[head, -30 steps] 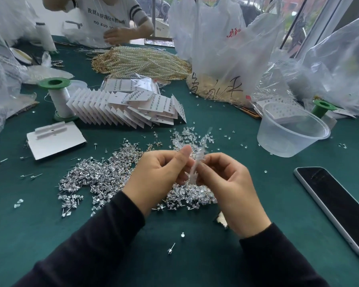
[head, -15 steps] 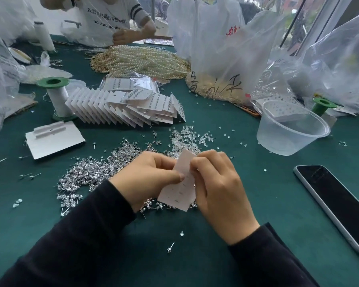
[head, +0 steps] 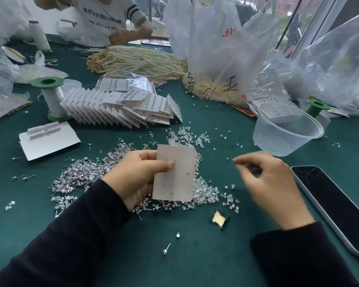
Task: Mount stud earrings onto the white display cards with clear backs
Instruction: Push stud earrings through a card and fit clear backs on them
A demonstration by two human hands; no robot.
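White rectangular display card (head: 175,183): centre of frame, pierced face turned toward the camera, likely so the hole rows can be read. One small stud seems seated right of middle; the other holes look bare.
Left hand (head: 137,177): grips the card's left edge, thumb flat on the face, fingers behind. Judged a brace for pushing posts through.
Right hand (head: 272,183): right of centre, apart from the card, motion-blurred. Fingers loosely curled, thumb and forefinger tips close; cannot tell whether they pinch anything.
Heap of silver stud earrings (head: 81,177): left of centre, running under the left hand on the dark green cloth table (head: 205,255). Close by for quick picking.
Scatter of clear plastic backs (head: 207,195): beneath and right of the card, a second drift just above it. Probably the right hand's supply.
Fanned row of filled white cards (head: 120,108): upper centre-left, overlapped; finished stock by the look.
Clear plastic tub (head: 288,131): right, above the right hand.
Black phone (head: 336,206): right edge, lying flat.
Stage: early on this card, as a judgement.
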